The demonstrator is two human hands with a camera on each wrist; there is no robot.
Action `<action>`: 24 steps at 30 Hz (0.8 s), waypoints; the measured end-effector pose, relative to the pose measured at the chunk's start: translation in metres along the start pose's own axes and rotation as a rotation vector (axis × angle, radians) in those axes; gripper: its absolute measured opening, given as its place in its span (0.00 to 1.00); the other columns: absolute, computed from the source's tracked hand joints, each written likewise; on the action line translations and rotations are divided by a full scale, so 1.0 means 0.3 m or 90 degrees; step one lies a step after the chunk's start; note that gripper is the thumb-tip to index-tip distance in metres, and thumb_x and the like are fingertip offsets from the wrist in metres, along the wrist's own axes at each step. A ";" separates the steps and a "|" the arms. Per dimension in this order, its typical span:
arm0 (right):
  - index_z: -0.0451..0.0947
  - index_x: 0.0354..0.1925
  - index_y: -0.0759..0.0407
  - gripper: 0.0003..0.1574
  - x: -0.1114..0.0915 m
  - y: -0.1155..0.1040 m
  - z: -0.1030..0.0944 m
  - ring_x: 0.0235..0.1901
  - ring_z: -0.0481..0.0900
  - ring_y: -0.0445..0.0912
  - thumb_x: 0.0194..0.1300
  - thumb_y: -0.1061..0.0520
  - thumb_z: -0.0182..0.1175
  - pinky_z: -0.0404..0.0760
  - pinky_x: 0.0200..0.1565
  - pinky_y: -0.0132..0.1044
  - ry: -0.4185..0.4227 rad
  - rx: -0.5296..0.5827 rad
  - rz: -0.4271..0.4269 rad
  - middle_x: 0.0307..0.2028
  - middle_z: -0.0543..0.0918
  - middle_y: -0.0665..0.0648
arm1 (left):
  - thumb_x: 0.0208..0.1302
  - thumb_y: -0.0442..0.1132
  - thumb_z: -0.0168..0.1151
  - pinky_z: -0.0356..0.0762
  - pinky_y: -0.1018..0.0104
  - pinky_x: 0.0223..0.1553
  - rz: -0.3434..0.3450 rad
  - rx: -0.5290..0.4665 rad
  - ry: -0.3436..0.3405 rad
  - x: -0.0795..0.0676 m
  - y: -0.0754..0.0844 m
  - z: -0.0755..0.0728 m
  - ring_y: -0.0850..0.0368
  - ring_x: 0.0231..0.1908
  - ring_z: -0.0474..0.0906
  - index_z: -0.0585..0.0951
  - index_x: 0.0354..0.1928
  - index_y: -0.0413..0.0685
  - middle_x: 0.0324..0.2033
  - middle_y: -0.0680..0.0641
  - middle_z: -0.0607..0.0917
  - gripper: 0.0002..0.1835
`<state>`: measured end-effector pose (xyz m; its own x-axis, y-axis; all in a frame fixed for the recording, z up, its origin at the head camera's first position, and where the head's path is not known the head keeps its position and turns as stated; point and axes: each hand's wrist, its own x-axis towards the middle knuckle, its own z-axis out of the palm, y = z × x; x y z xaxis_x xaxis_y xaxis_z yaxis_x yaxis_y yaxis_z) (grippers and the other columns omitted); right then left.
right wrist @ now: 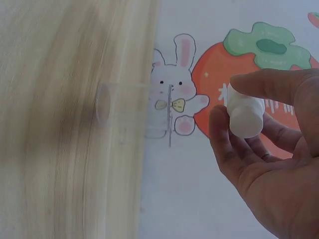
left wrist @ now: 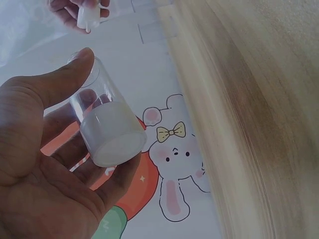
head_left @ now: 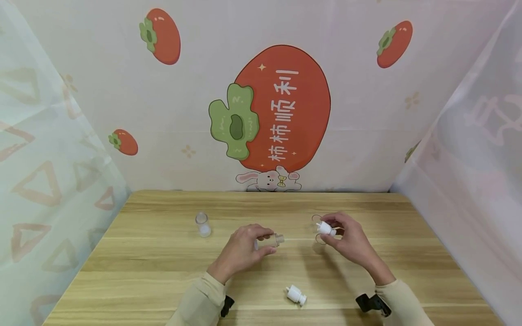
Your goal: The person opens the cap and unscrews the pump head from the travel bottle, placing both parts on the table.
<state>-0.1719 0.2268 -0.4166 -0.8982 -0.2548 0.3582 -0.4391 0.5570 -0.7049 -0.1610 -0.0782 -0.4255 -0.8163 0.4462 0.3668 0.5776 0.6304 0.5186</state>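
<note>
My left hand (head_left: 244, 246) grips a small clear bottle (left wrist: 107, 112) with a whitish lower part. In the head view the bottle lies nearly level, its threaded neck (head_left: 279, 238) pointing right. The left wrist view shows the thumb on one side and fingers round the other. To the right, my right hand (head_left: 348, 235) pinches a white pump head (head_left: 325, 228) between thumb and fingers, its narrow tip towards the bottle. A gap separates pump head and bottle. Nearer the front, a second white pump head (head_left: 296, 294) lies on its side on the table.
A clear bottle-like piece with a white lower end (head_left: 203, 225) stands at the left on the wooden table (head_left: 155, 262). Beside the right hand is a transparent cylinder (right wrist: 132, 107), only its outline showing. A printed backdrop (head_left: 359, 158) rises behind the table.
</note>
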 end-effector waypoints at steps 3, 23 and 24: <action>0.80 0.50 0.66 0.24 -0.003 0.017 -0.011 0.39 0.80 0.48 0.55 0.72 0.73 0.84 0.38 0.38 0.015 -0.009 0.015 0.41 0.80 0.57 | 0.58 0.44 0.77 0.80 0.61 0.41 0.001 0.002 -0.001 -0.002 -0.004 0.000 0.60 0.39 0.82 0.88 0.49 0.47 0.39 0.51 0.88 0.18; 0.79 0.49 0.72 0.21 -0.016 0.127 -0.008 0.38 0.81 0.52 0.56 0.70 0.71 0.83 0.40 0.43 -0.029 -0.096 0.133 0.40 0.81 0.61 | 0.59 0.43 0.77 0.81 0.60 0.42 -0.006 -0.013 0.000 -0.009 -0.012 -0.001 0.58 0.39 0.83 0.88 0.48 0.47 0.40 0.51 0.88 0.16; 0.79 0.49 0.72 0.21 -0.015 0.131 -0.006 0.38 0.81 0.52 0.56 0.69 0.71 0.82 0.40 0.43 -0.035 -0.102 0.139 0.40 0.81 0.61 | 0.59 0.43 0.77 0.81 0.60 0.41 -0.005 -0.013 0.001 -0.008 -0.013 -0.001 0.58 0.39 0.83 0.88 0.48 0.47 0.39 0.51 0.88 0.16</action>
<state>-0.1852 0.2513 -0.4450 -0.9731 -0.1547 0.1709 -0.2295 0.7204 -0.6545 -0.1611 -0.0819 -0.4282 -0.8206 0.4409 0.3637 0.5715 0.6201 0.5375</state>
